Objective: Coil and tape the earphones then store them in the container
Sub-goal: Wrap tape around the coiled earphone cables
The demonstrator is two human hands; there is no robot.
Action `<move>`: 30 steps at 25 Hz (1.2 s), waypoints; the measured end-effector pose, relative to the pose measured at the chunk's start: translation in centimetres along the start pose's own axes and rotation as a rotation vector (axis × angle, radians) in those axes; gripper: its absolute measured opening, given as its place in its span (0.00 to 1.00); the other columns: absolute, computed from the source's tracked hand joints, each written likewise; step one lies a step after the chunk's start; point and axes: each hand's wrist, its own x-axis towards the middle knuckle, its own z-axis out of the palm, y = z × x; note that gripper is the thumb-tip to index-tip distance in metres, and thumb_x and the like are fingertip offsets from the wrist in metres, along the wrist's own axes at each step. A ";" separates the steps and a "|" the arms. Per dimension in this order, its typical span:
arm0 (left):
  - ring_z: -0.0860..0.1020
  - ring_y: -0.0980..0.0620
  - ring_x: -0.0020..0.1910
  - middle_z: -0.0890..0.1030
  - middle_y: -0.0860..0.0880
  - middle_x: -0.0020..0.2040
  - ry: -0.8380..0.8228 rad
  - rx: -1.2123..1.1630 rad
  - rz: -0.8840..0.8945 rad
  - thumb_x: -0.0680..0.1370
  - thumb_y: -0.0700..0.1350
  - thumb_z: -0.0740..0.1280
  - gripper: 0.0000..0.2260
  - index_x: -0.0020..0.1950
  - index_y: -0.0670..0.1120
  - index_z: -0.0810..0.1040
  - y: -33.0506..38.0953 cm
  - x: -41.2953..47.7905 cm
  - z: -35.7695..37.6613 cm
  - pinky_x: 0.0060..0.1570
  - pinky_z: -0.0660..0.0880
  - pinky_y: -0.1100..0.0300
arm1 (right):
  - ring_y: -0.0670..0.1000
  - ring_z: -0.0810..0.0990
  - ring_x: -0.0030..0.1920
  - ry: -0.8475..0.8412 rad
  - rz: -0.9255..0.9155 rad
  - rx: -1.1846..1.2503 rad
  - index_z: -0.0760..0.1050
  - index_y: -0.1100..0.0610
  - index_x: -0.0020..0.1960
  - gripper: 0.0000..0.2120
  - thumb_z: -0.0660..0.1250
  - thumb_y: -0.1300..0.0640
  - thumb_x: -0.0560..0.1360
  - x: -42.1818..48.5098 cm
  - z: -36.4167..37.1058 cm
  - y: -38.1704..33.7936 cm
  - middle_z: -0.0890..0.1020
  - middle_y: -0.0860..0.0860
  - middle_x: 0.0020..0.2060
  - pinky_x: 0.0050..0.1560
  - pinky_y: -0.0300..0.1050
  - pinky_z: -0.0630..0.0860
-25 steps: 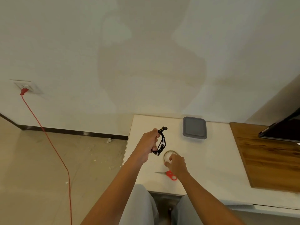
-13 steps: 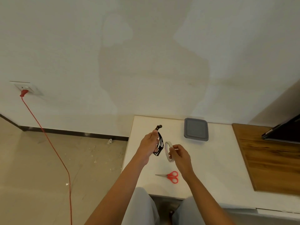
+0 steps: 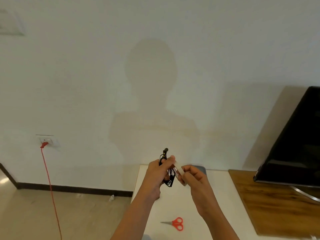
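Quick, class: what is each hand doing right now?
Left hand: grips the coiled earphones.
Right hand: holds the tape roll.

The grey container is almost wholly hidden behind the right hand; only a corner shows. That hand's fingers cover much of the tape roll, so its free end cannot be told. The left hand hides part of the earphones. Far right of the right hand, the black screen is cut off by the picture's edge.
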 end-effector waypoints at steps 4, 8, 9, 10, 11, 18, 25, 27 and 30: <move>0.65 0.56 0.22 0.74 0.55 0.26 0.039 -0.091 0.040 0.74 0.50 0.71 0.10 0.42 0.44 0.75 2.8 -3.6 0.3 0.26 0.67 0.64 | 0.44 0.77 0.38 -0.052 -0.103 -0.021 0.80 0.61 0.47 0.08 0.63 0.62 0.71 -2.7 0.7 -3.3 0.82 0.51 0.36 0.41 0.32 0.74; 0.65 0.54 0.23 0.76 0.47 0.34 0.072 -0.087 0.100 0.74 0.47 0.70 0.09 0.42 0.43 0.75 4.6 -6.7 0.5 0.27 0.66 0.63 | 0.41 0.77 0.36 -0.024 -0.160 -0.034 0.80 0.60 0.46 0.11 0.60 0.69 0.76 -5.1 1.5 -5.3 0.82 0.51 0.35 0.38 0.30 0.74; 0.64 0.53 0.24 0.75 0.47 0.34 0.075 -0.078 0.127 0.75 0.47 0.69 0.09 0.40 0.43 0.74 4.8 -7.5 0.6 0.27 0.65 0.63 | 0.42 0.76 0.35 0.000 -0.171 -0.026 0.79 0.61 0.43 0.11 0.60 0.68 0.77 -5.6 1.6 -5.9 0.81 0.51 0.33 0.38 0.31 0.74; 0.64 0.53 0.24 0.75 0.48 0.32 0.083 -0.070 0.157 0.76 0.46 0.69 0.10 0.38 0.43 0.73 5.1 -8.2 0.8 0.28 0.65 0.62 | 0.42 0.75 0.33 0.028 -0.179 -0.018 0.78 0.61 0.40 0.11 0.60 0.67 0.77 -6.0 1.8 -6.5 0.79 0.50 0.30 0.37 0.30 0.73; 0.64 0.53 0.25 0.75 0.49 0.29 0.098 -0.063 0.186 0.76 0.45 0.68 0.12 0.35 0.43 0.73 5.4 -8.7 0.9 0.28 0.65 0.62 | 0.43 0.74 0.32 0.049 -0.185 -0.018 0.78 0.60 0.38 0.12 0.60 0.65 0.77 -6.3 1.9 -7.1 0.78 0.49 0.28 0.35 0.29 0.73; 0.65 0.54 0.23 0.74 0.49 0.28 0.119 -0.116 0.187 0.76 0.43 0.67 0.09 0.37 0.43 0.74 7.5 -10.3 1.0 0.28 0.66 0.63 | 0.46 0.79 0.35 -0.014 -0.207 -0.059 0.82 0.58 0.44 0.14 0.59 0.68 0.77 -7.9 1.7 -9.2 0.84 0.53 0.34 0.40 0.35 0.76; 0.66 0.56 0.23 0.81 0.53 0.32 0.027 -0.016 0.215 0.79 0.54 0.64 0.17 0.41 0.41 0.80 7.9 -11.2 1.3 0.29 0.68 0.64 | 0.47 0.76 0.33 0.036 -0.230 -0.064 0.81 0.59 0.43 0.11 0.61 0.64 0.77 -8.1 1.7 -9.9 0.82 0.54 0.32 0.37 0.36 0.75; 0.70 0.58 0.24 0.85 0.50 0.38 -0.049 0.042 0.308 0.76 0.57 0.67 0.18 0.43 0.41 0.81 7.7 -11.7 1.7 0.31 0.69 0.64 | 0.47 0.75 0.33 0.080 -0.204 -0.075 0.80 0.61 0.42 0.10 0.63 0.60 0.77 -7.6 1.8 -10.3 0.82 0.54 0.31 0.36 0.38 0.74; 0.73 0.58 0.25 0.85 0.44 0.41 0.002 0.019 0.352 0.74 0.49 0.71 0.09 0.35 0.48 0.82 7.9 -12.1 2.3 0.30 0.71 0.64 | 0.44 0.76 0.32 0.086 -0.206 -0.097 0.80 0.61 0.43 0.10 0.62 0.60 0.77 -7.2 1.9 -10.6 0.83 0.52 0.31 0.36 0.35 0.75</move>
